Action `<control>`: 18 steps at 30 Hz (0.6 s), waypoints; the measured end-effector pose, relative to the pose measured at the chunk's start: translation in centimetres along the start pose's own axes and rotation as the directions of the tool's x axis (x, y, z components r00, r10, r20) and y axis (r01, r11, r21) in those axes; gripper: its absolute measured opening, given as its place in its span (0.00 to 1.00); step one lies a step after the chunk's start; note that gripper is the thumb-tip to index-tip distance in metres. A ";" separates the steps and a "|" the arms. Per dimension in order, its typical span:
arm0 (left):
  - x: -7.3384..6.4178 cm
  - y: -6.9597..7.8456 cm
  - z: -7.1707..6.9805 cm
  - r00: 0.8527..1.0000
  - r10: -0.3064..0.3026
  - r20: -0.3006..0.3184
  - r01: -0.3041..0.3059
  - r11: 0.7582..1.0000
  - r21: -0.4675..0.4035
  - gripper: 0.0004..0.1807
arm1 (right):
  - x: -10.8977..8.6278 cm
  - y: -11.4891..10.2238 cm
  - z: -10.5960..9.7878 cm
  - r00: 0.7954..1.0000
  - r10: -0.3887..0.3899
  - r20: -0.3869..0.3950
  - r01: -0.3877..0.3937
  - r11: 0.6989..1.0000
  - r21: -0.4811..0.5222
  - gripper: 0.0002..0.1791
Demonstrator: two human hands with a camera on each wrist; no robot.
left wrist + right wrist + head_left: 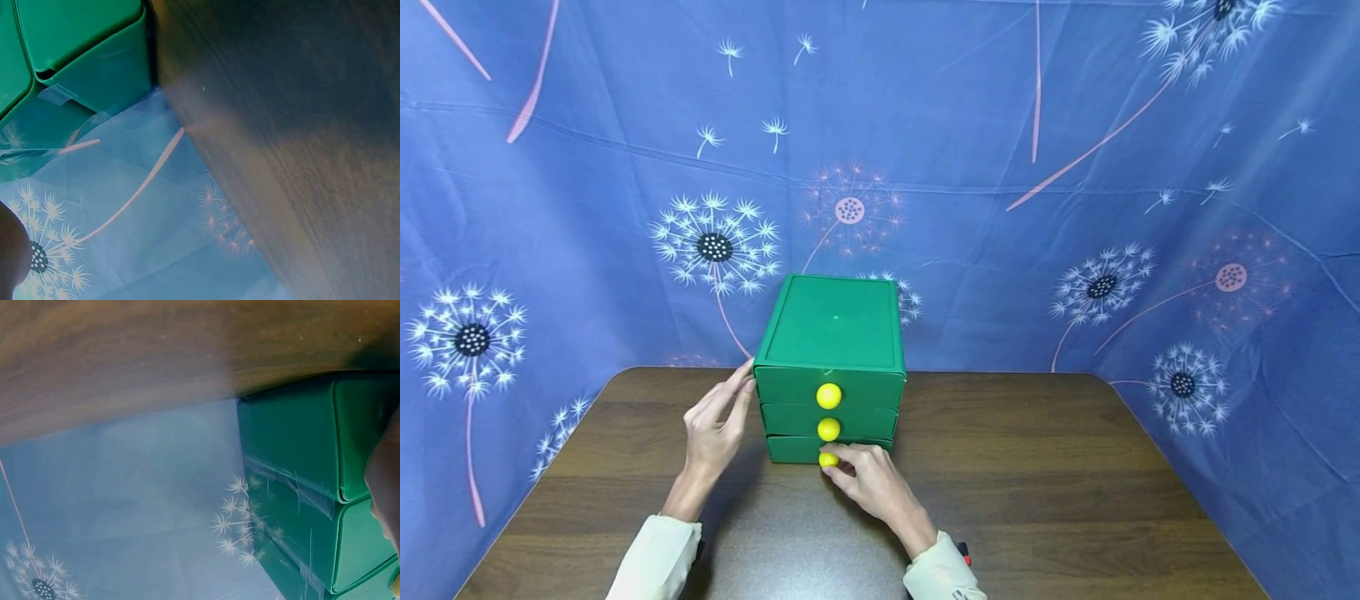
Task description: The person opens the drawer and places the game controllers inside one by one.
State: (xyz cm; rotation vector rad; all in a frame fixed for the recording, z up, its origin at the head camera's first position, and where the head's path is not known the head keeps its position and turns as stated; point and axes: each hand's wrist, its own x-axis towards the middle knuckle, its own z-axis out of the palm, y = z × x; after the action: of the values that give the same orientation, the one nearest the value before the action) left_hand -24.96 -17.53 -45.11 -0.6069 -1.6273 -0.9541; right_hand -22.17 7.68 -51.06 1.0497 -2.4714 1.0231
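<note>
A green three-drawer box (835, 321) stands on the table, with a round yellow knob on the front of each drawer. My right hand (872, 482) pinches the bottom knob (828, 459) between thumb and fingers. Above it are the middle knob (829, 429) and the top knob (829, 396), both untouched. With fingers extended, my left hand (711, 429) touches the box's left side near its upper front corner. In the right wrist view, part of my right hand (384, 481) shows at the edge, beside the drawer fronts. The drawers look closed or nearly so.
The brown wooden table (1037, 475) extends to both sides of the box. Behind it hangs a blue cloth (962, 125) with a dandelion print. Strips of clear tape (294, 484) run along the box's side.
</note>
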 end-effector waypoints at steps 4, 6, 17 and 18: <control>0.1 0.1 0.0 1.000 0.000 0.000 0.000 1.000 0.002 0.17 | 0.1 0.0 -0.1 1.000 0.011 0.004 -0.011 1.000 0.003 0.11; 0.2 0.2 0.0 1.000 0.002 -0.002 -0.002 1.000 0.003 0.18 | 0.2 -0.1 -0.1 1.000 0.015 0.008 -0.015 1.000 0.009 0.11; 0.1 0.2 0.1 1.000 0.011 -0.004 -0.011 1.000 -0.010 0.18 | 0.2 0.0 -0.1 0.999 0.030 0.013 -0.030 0.999 0.021 0.11; 0.1 0.2 0.1 1.000 0.011 -0.002 -0.011 1.000 -0.011 0.18 | 0.2 0.0 -0.1 1.000 0.028 0.011 -0.029 0.999 0.018 0.11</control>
State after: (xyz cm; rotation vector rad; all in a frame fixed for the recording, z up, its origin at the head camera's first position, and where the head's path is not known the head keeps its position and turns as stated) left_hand -24.86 -17.38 -45.00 -0.6217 -1.6164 -0.9557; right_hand -22.32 7.64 -50.95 1.0306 -2.4966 1.0534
